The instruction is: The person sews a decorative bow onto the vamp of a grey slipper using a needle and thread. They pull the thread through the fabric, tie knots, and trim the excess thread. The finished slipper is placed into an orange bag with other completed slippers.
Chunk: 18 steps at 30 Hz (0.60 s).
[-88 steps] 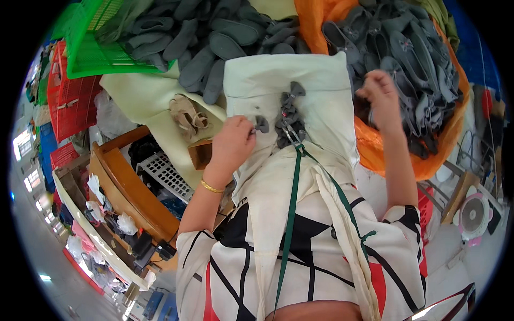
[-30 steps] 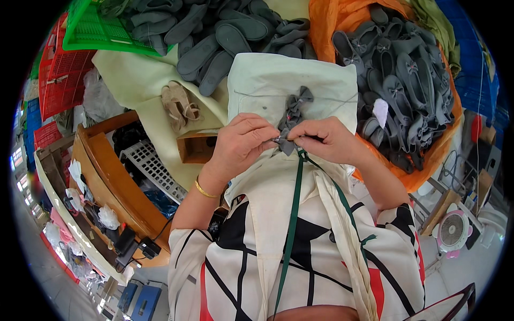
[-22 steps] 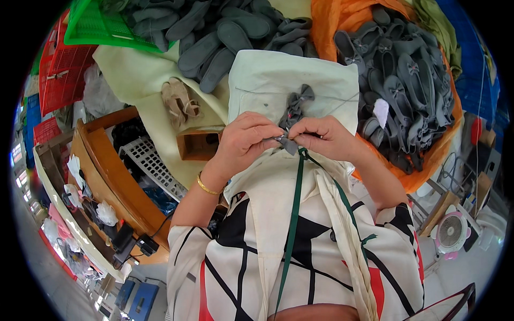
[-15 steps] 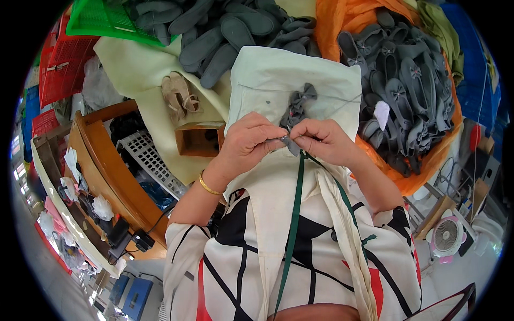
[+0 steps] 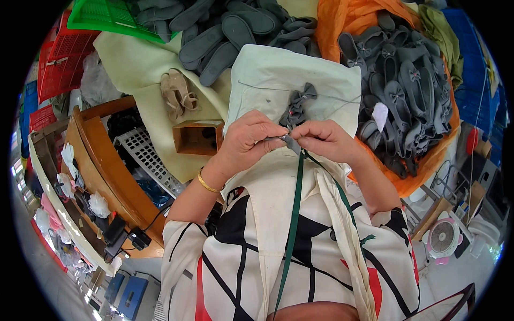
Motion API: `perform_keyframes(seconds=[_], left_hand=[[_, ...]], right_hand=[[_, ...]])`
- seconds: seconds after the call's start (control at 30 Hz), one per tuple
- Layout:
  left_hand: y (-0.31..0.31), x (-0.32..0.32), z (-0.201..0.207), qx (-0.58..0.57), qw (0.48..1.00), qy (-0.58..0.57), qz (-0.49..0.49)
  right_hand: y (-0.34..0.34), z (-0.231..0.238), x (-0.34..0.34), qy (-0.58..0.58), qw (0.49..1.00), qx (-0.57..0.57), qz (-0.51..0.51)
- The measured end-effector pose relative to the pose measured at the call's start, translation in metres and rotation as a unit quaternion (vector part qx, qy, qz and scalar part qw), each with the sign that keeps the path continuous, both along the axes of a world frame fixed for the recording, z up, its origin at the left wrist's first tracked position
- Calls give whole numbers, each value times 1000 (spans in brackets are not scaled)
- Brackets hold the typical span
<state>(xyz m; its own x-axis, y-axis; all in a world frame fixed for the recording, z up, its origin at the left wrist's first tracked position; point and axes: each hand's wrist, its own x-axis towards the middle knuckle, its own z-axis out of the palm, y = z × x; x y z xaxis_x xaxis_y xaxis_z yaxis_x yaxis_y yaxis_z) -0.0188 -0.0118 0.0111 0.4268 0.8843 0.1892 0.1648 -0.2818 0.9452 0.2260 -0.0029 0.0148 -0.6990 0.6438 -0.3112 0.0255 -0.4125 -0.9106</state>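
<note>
Both hands meet over my lap, fingertips close together. My left hand (image 5: 250,140) is closed in a pinch on a small grey fabric bow (image 5: 291,145). Thumb and finger of my right hand (image 5: 327,141) pinch at the bow's other side; any needle or thread there is too small to make out. Just beyond the fingertips, several finished grey bows (image 5: 295,107) lie in a small heap on a white cloth (image 5: 292,64). A dark thread lies across that cloth. Below my hands, a green ribbon (image 5: 296,208) hangs down my cream apron (image 5: 270,214).
Grey flat shoes (image 5: 417,91) fill an orange bag (image 5: 439,168) at right. More grey shoes (image 5: 214,59) are heaped beyond the cloth, by a green basket (image 5: 107,16). Beige shoes (image 5: 178,93) and a small open box (image 5: 184,140) sit left, near a wooden drawer (image 5: 101,160).
My fingers have shifted only slightly around the grey bow, both hands keeping their pinch. The whole view has tilted a little; the heap of bows stays where it was.
</note>
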Motion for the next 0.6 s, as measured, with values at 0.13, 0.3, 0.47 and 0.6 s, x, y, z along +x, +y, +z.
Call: perform_keyframes(seconds=[0.13, 0.3, 0.47, 0.6], left_hand=[[-2, -1, -2, -10, 1000, 1, -9], [0, 2, -3, -5, 1000, 0, -14], [-7, 11, 1, -123, 991, -44, 43], [-7, 10, 1, -172, 982, -62, 47]], right_hand=[[0, 2, -3, -10, 1000, -29, -6], [-3, -1, -7, 9, 996, -84, -22], [-4, -3, -7, 38, 994, -96, -41], [-3, -2, -9, 3, 991, -121, -48]])
